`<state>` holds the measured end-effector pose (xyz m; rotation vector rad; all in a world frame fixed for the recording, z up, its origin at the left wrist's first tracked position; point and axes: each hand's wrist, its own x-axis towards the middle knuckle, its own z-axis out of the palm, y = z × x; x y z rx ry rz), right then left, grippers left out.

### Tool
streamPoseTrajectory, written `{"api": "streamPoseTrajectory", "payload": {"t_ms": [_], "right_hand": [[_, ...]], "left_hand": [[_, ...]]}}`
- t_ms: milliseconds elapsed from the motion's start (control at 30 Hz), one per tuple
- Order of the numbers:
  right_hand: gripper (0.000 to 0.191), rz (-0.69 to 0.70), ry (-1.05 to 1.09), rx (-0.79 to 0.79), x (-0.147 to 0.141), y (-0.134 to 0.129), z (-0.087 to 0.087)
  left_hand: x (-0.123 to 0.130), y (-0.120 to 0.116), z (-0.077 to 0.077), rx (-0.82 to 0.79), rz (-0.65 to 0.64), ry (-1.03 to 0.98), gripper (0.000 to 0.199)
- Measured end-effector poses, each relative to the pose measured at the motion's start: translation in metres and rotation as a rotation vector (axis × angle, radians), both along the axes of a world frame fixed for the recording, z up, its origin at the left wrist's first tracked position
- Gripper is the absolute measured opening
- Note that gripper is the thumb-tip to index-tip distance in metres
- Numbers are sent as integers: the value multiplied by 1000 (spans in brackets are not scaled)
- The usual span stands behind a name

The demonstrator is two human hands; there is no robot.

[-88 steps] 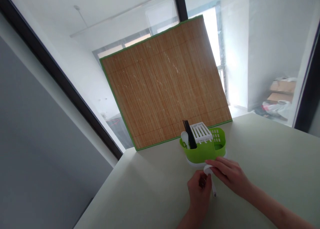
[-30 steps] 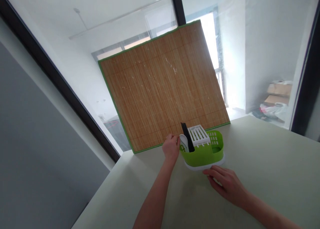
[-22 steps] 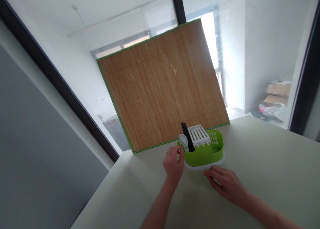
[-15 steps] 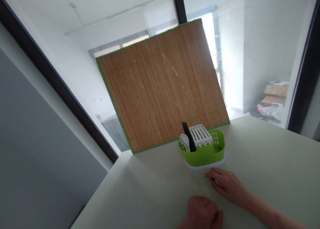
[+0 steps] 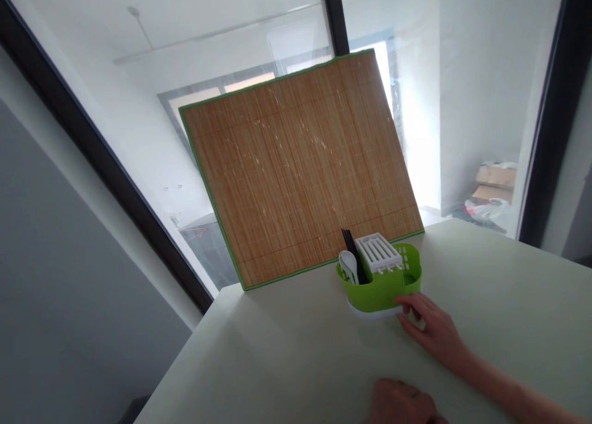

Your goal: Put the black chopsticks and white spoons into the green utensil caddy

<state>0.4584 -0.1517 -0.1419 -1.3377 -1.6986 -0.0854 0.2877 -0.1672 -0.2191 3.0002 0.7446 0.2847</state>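
On the pale table stands a green utensil caddy (image 5: pixel 379 293) on a white base. White spoons (image 5: pixel 348 265) and black chopsticks (image 5: pixel 354 254) lean in its left part, and a white slotted rack (image 5: pixel 378 251) sits across its top. My right hand (image 5: pixel 435 328) is at the caddy's front right corner, thumb and fingers apart. Its fingertips reach the green wall and white base; whether they press on them I cannot tell. Lower down, by the frame's bottom edge, my left hand (image 5: pixel 403 404) is curled into a fist on or just above the table, with nothing visible in it.
A bamboo mat (image 5: pixel 300 171) with green edging stands upright behind the caddy, against a glass wall. Dark window frames (image 5: pixel 333 16) cross the glass. Beyond it lie cardboard boxes (image 5: pixel 496 177) and plastic bags. The table's left edge (image 5: pixel 171 378) slants down to the lower left.
My right hand has moved from in front of the caddy up to its front right corner, its fingers spreading. My left fist sits lower and farther right. The view has shifted slightly.
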Motion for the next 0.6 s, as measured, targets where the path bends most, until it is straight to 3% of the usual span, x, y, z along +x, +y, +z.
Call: {"api": "streamPoseTrajectory", "payload": {"t_ms": [100, 267, 600], "right_hand": [[43, -199, 114, 182, 5, 12, 20], [80, -391, 239, 174, -3, 43, 33], [92, -611, 303, 212, -49, 74, 32]], "left_hand": [[1, 0, 4, -23, 19, 4, 25], [1, -2, 16, -55, 43, 27, 24], [4, 0, 16, -203, 104, -15, 18]]}}
